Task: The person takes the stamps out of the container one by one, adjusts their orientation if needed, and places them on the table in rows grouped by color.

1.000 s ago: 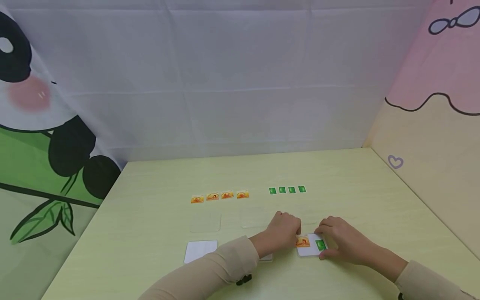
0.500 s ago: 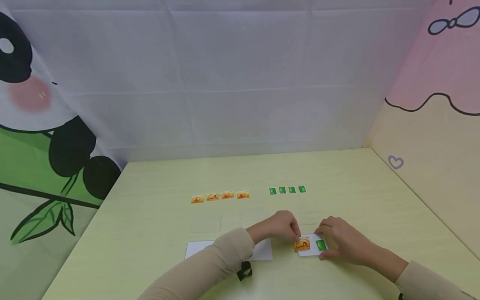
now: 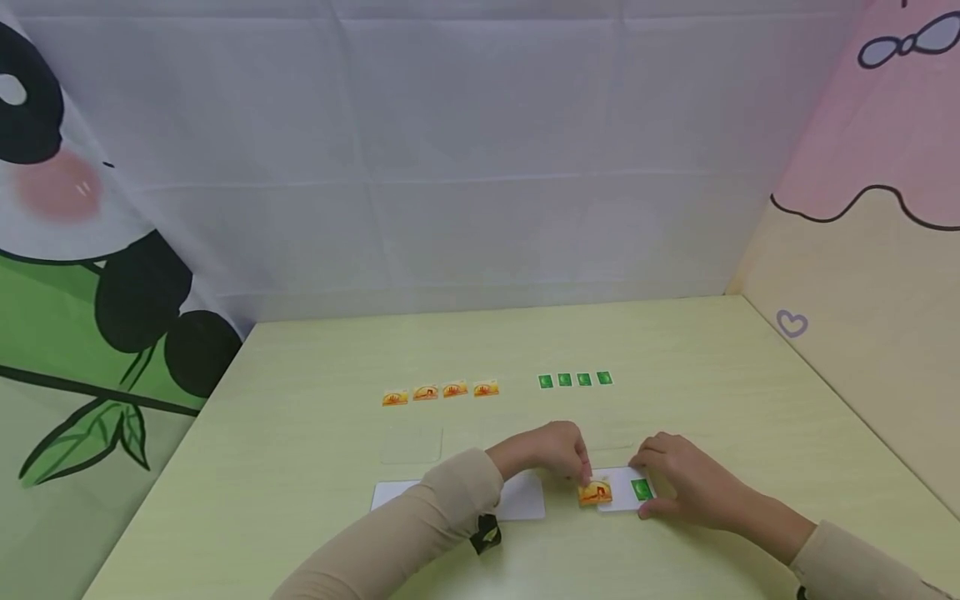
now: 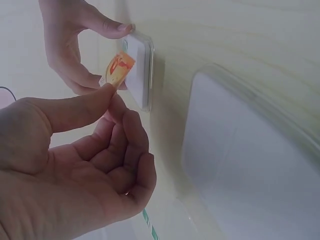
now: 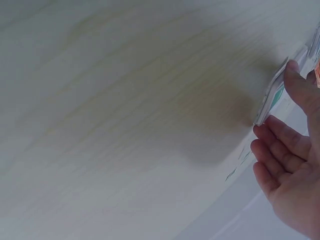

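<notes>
Between thumb and index finger, my left hand (image 3: 551, 450) pinches a small orange sticker (image 4: 120, 69), lifted and bent a little in the left wrist view. The sticker overlaps the left end of a flat white rectangular box (image 3: 618, 487) in the head view. My right hand (image 3: 697, 483) holds that box at its right end, thumb at the near side and fingers at the far side. A green sticker (image 3: 642, 490) lies on the box's right end. Clear plastic edges the box (image 4: 151, 70) in the left wrist view.
Two more white boxes (image 3: 522, 498) lie to the left, partly behind my left sleeve. A row of orange stickers (image 3: 454, 390) and a row of green stickers (image 3: 574, 380) lie farther back. Clear plastic pieces (image 3: 411, 447) lie before them. A white cloth (image 3: 480, 167) hangs behind.
My left hand has drawn the orange sticker leftward and toward the near side, from on the white box to partly past its left edge. The right hand has stayed put.
</notes>
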